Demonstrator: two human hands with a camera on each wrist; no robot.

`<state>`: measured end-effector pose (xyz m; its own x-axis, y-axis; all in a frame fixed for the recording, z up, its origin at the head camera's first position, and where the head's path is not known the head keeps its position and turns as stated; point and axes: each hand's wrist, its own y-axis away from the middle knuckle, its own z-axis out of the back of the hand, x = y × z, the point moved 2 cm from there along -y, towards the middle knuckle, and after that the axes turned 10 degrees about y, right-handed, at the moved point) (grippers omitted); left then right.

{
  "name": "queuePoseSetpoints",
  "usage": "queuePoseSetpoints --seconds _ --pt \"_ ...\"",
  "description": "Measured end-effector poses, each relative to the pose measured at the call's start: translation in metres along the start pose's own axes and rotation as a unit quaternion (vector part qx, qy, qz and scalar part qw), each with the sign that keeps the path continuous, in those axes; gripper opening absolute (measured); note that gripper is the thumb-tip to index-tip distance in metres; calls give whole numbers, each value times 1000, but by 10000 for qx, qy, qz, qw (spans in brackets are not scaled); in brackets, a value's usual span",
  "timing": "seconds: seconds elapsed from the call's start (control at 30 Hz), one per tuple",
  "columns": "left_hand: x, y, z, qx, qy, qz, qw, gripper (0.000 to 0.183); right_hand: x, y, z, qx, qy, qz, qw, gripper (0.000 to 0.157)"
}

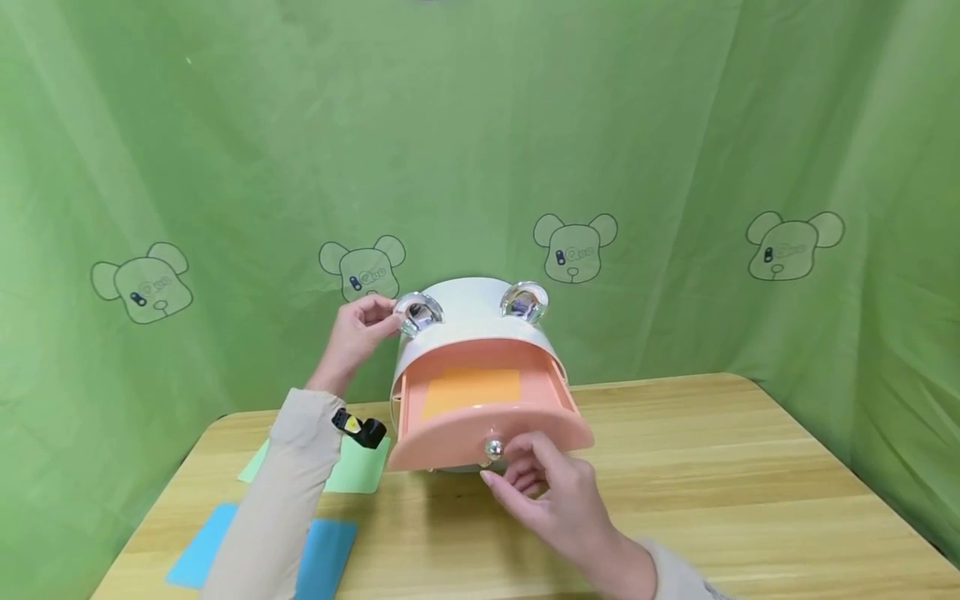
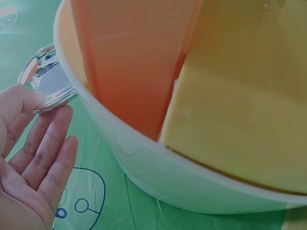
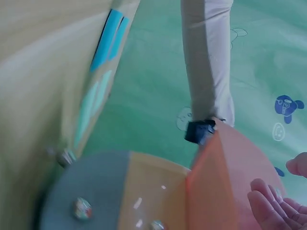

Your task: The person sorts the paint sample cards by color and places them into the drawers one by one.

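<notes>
A white rounded cabinet [image 1: 465, 302] with two shiny silver ears stands on the table. My left hand [image 1: 358, 337] pinches its left ear [image 1: 422, 312] between thumb and fingers; the left wrist view shows this ear [image 2: 50, 79] too. The top pink drawer [image 1: 450, 437] is pulled out, with an orange sheet [image 1: 474, 390] lying inside. Beside its round silver knob [image 1: 493, 448] is my right hand [image 1: 558, 500], thumb apart and fingers loosely bent, with nothing held. Lower down, a yellow drawer front [image 3: 153, 191] and a grey one [image 3: 96, 187] are pushed in.
Left of the cabinet, light green sheets [image 1: 362, 468] and blue sheets [image 1: 327, 552] lie on the wooden table [image 1: 712, 475], partly behind my left forearm. A green curtain [image 1: 465, 125] with bear-head outlines hangs behind and at both sides.
</notes>
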<state>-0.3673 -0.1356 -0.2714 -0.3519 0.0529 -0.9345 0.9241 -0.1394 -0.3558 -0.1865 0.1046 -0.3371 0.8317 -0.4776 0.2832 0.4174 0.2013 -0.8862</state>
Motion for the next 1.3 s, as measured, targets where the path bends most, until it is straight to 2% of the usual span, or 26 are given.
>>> queuePoseSetpoints --seconds 0.27,0.63,0.9,1.07,1.3 --pt "-2 -2 -3 7 34 13 10000 16 -5 7 -11 -87 -456 -671 9967 34" --pt "-3 -1 -2 -10 119 4 9999 13 -14 -4 -20 -468 -367 -1225 9907 27" --pt "-1 1 -1 -13 96 47 9999 12 -28 -17 -32 -514 -770 -2194 9712 18" --pt "0 2 -1 -40 146 0 9999 13 -38 -26 -41 -429 -773 -2793 9561 17" --pt "1 1 -1 -66 204 -74 9997 15 -54 -36 -51 -371 -1056 -3428 9327 18"
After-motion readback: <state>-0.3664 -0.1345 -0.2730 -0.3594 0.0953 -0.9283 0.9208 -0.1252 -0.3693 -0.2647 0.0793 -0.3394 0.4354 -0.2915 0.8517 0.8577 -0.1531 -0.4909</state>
